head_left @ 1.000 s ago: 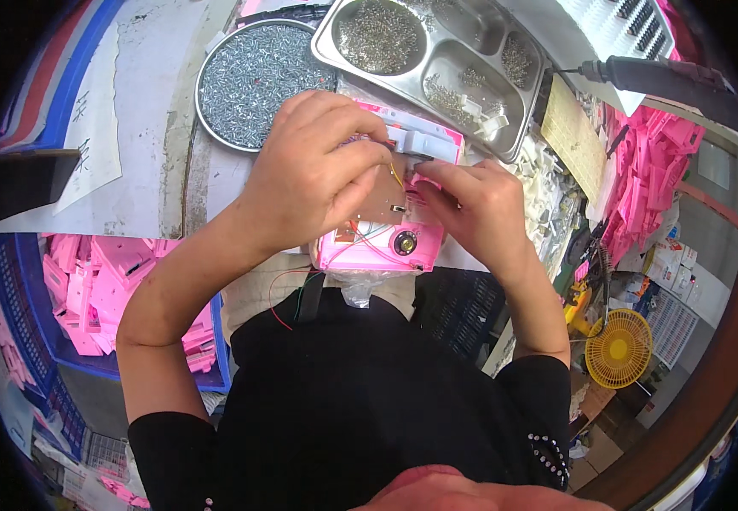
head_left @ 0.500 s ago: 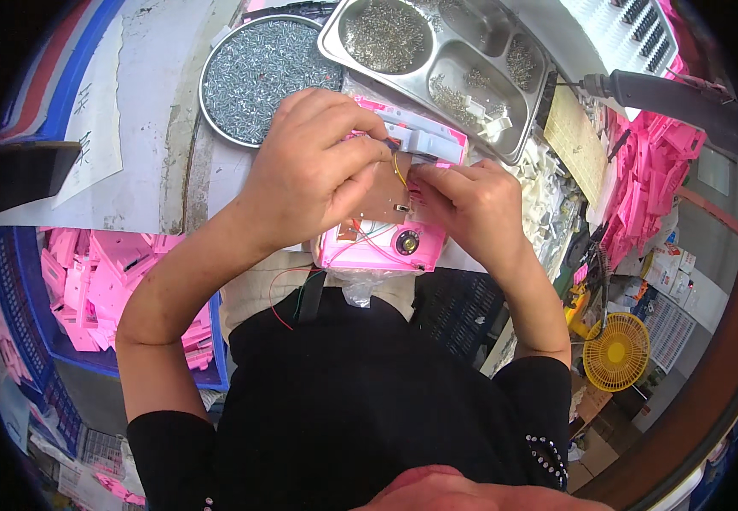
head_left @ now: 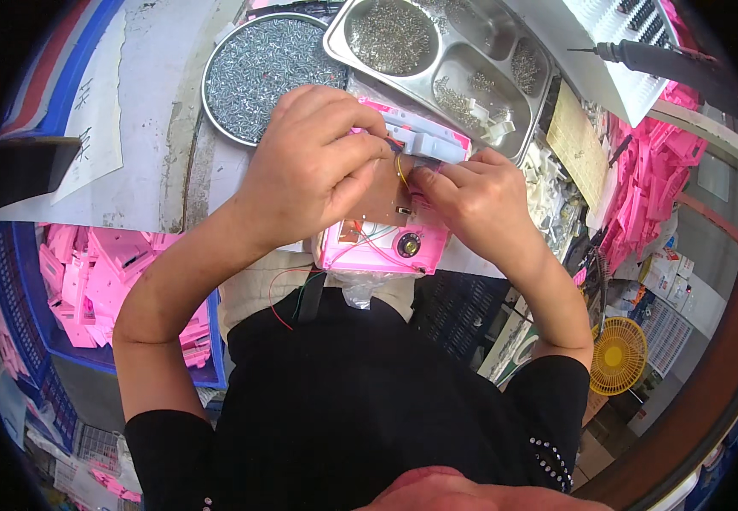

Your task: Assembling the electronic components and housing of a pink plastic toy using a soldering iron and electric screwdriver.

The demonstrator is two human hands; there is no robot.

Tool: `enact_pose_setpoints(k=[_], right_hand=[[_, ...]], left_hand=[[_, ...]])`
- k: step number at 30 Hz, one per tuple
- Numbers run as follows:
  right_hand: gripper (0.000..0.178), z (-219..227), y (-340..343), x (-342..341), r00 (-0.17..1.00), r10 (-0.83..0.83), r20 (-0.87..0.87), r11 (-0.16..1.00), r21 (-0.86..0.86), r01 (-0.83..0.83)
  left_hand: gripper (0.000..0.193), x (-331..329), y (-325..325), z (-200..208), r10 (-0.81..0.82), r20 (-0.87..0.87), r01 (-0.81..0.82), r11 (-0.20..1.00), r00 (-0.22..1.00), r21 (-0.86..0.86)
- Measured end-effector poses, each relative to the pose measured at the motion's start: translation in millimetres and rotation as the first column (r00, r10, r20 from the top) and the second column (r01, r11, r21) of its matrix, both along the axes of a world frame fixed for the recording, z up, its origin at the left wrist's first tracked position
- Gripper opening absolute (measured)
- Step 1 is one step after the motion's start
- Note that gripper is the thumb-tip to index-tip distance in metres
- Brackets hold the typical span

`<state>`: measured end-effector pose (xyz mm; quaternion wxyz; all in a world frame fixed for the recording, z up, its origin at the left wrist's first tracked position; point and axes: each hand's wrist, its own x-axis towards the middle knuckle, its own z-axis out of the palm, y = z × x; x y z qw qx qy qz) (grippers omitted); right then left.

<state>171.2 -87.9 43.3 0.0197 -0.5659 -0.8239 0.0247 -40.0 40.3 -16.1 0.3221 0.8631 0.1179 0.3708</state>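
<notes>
A pink plastic housing [head_left: 332, 253] lies in front of me with a brown circuit board [head_left: 373, 203], thin wires and a round black part with a metallic centre [head_left: 407, 244] in it. Over the board's left side, my left hand [head_left: 314, 162] has thumb and fingertips closed together by some dark wire ends; what they pinch is too small to tell. My right hand [head_left: 481, 198] is closed at the board's right edge, beside a looped yellow wire [head_left: 401, 170]. Its fingertips are partly hidden, and so is anything in them. Just beyond sits a light grey plastic part [head_left: 437, 148].
Beyond my hands stand a round pan of screws [head_left: 258, 72] and a metal compartment tray [head_left: 548, 85] of small hardware. A dark powered screwdriver [head_left: 654, 64] hangs at the upper right. Pink parts fill a blue crate [head_left: 71, 351] at left; a yellow basket [head_left: 616, 356] is lower right.
My right hand and forearm have shifted slightly right, while the left stays nearly still. The hanging screwdriver has swung upward, and the view has shifted a little.
</notes>
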Motion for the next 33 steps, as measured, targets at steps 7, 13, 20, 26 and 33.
enact_pose_setpoints(k=[7, 13, 20, 26, 33], right_hand=[[0.022, -3.7, -4.6, -0.6, 0.996, -0.035, -0.078, 0.999, 0.033, 0.038], [0.021, -3.3, -5.6, -1.6, 0.998, -0.037, -0.053, 0.999, 0.012, 0.037], [0.013, -4.7, -6.6, -3.5, 0.981, -0.165, -0.103, 0.986, -0.042, 0.161], [0.013, -11.8, -12.2, -10.7, 0.926, -0.325, -0.191, 0.946, -0.077, 0.316], [0.016, -14.7, -10.9, -10.1, 0.89, -0.348, -0.293, 0.937, -0.106, 0.332]], left_hand=[[0.018, 0.6, -0.5, -1.8, 0.003, 0.003, -0.003, 1.0, 1.0, -0.009], [0.016, 1.4, -0.1, -4.1, 0.009, -0.004, -0.009, 1.0, 1.0, -0.015], [0.015, 1.0, 0.9, -4.3, 0.024, -0.001, -0.024, 0.999, 1.0, -0.022], [0.014, -0.2, 2.8, -7.0, 0.039, 0.009, -0.039, 0.999, 0.999, -0.02], [0.016, -0.1, 4.2, -4.6, 0.043, 0.011, -0.043, 0.999, 0.999, -0.001]])
